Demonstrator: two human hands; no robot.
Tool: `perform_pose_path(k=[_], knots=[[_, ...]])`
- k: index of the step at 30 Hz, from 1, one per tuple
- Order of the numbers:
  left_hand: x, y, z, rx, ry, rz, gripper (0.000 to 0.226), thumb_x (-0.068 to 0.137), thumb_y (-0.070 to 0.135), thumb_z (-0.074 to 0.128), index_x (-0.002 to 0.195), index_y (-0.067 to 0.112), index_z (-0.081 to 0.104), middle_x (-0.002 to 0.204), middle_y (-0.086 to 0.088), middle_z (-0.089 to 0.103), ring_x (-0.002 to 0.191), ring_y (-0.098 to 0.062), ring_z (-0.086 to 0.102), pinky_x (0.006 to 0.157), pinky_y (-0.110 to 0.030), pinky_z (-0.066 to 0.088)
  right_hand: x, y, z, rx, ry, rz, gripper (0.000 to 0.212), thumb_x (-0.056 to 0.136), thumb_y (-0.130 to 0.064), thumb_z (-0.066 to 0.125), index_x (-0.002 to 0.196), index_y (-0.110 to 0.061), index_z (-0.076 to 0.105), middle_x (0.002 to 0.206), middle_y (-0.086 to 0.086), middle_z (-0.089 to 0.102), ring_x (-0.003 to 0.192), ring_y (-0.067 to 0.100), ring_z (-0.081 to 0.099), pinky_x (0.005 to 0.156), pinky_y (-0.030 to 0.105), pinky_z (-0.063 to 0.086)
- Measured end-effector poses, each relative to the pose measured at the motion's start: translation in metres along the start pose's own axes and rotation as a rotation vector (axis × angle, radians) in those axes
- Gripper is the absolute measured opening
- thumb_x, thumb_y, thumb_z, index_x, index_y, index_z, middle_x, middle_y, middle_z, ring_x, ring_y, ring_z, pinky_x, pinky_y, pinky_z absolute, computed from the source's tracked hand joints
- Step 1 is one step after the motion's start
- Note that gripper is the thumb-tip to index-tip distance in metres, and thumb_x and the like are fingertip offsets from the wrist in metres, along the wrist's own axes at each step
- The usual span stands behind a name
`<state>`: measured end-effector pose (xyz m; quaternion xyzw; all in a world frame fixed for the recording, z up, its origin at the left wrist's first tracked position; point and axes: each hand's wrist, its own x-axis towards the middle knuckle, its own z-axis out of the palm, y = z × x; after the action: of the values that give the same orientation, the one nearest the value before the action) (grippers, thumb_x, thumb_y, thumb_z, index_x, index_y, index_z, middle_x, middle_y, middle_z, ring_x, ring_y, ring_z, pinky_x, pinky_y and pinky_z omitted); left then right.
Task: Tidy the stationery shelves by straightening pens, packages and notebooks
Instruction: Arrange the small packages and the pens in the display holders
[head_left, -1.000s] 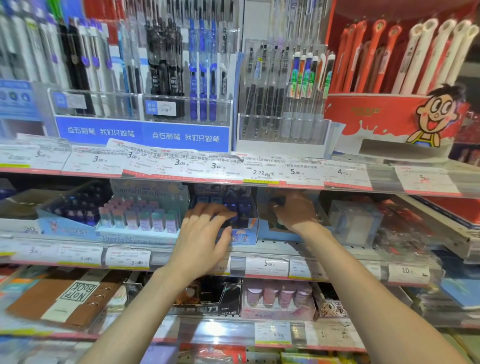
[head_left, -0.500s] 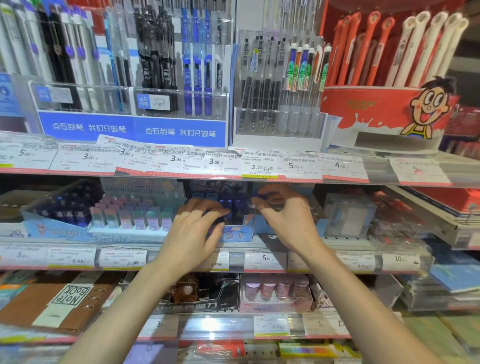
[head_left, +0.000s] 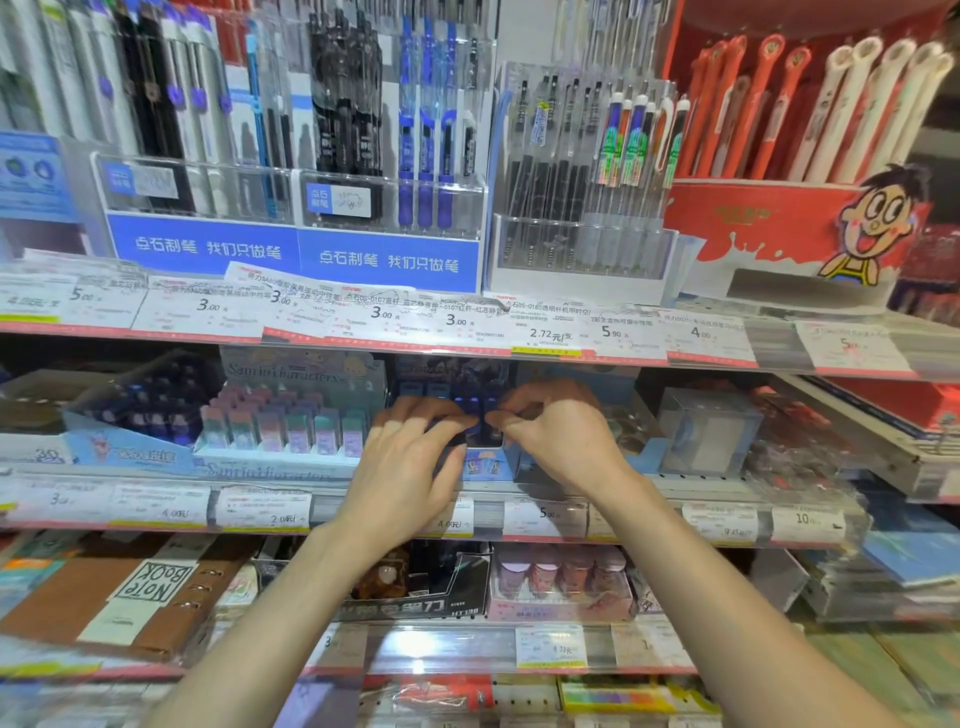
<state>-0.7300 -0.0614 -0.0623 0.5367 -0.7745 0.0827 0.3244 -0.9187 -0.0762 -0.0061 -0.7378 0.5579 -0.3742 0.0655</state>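
Working the middle shelf (head_left: 156, 512) now, at the small display box (head_left: 485, 462) by its front edge. Left hand (head_left: 410, 462) rests fingers loosely across it, right hand (head_left: 558, 436) pinches a dark blue piece (head_left: 475, 410). Next: seat it straight.

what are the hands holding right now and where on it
Both hands, left and right, are at the dark blue items in the middle display box; the right pinches one by its top. The left's grip is hidden.
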Motion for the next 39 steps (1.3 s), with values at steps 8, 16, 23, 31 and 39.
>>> perform_pose_path(k=[8, 16, 23, 31, 39], knots=[[-0.002, 0.001, -0.002, -0.005, 0.014, 0.002, 0.040, 0.093, 0.043, 0.040, 0.122, 0.030, 0.063, 0.096, -0.002, 0.065, 0.085, -0.032, 0.059, 0.073, -0.041, 0.047, -0.005, 0.000, 0.005, -0.085, 0.013, -0.075, 0.021, 0.088, -0.038, 0.069, 0.087, -0.019, 0.080, 0.098, -0.009, 0.073, 0.091, 0.013, 0.065, 0.077, 0.026, 0.049], [-0.002, 0.005, -0.005, -0.019, 0.054, 0.006, 0.031, 0.093, 0.034, 0.052, 0.120, 0.030, 0.065, 0.100, -0.001, 0.067, 0.082, -0.032, 0.059, 0.073, -0.040, 0.046, -0.016, 0.005, 0.007, 0.013, 0.010, -0.022, 0.016, 0.090, -0.032, 0.068, 0.088, -0.023, 0.080, 0.099, -0.015, 0.073, 0.094, 0.009, 0.066, 0.085, 0.028, 0.051], [-0.003, 0.009, -0.007, -0.045, 0.052, -0.014, 0.034, 0.093, 0.036, 0.050, 0.121, 0.027, 0.066, 0.099, -0.004, 0.067, 0.083, -0.033, 0.059, 0.076, -0.040, 0.044, -0.022, 0.003, 0.002, 0.089, -0.027, 0.018, 0.016, 0.091, -0.031, 0.065, 0.096, -0.025, 0.080, 0.105, -0.015, 0.074, 0.102, 0.008, 0.066, 0.094, 0.030, 0.051], [-0.015, 0.009, -0.021, -0.214, 0.133, 0.023, 0.030, 0.096, 0.025, 0.058, 0.125, 0.018, 0.063, 0.107, 0.004, 0.063, 0.103, -0.018, 0.051, 0.092, -0.037, 0.043, -0.056, 0.004, -0.008, -0.059, 0.055, 0.005, 0.043, 0.098, -0.043, 0.056, 0.131, -0.016, 0.061, 0.125, 0.001, 0.065, 0.120, 0.020, 0.052, 0.096, 0.024, 0.034], [-0.090, 0.000, -0.018, -0.439, 0.207, -0.059, 0.031, 0.094, 0.024, 0.060, 0.124, 0.017, 0.064, 0.129, 0.007, 0.059, 0.125, -0.012, 0.050, 0.107, -0.025, 0.035, -0.149, 0.016, 0.017, 0.045, 0.230, 0.044, 0.044, 0.097, -0.043, 0.057, 0.137, -0.025, 0.053, 0.141, -0.012, 0.051, 0.135, 0.003, 0.039, 0.112, 0.021, 0.030]])
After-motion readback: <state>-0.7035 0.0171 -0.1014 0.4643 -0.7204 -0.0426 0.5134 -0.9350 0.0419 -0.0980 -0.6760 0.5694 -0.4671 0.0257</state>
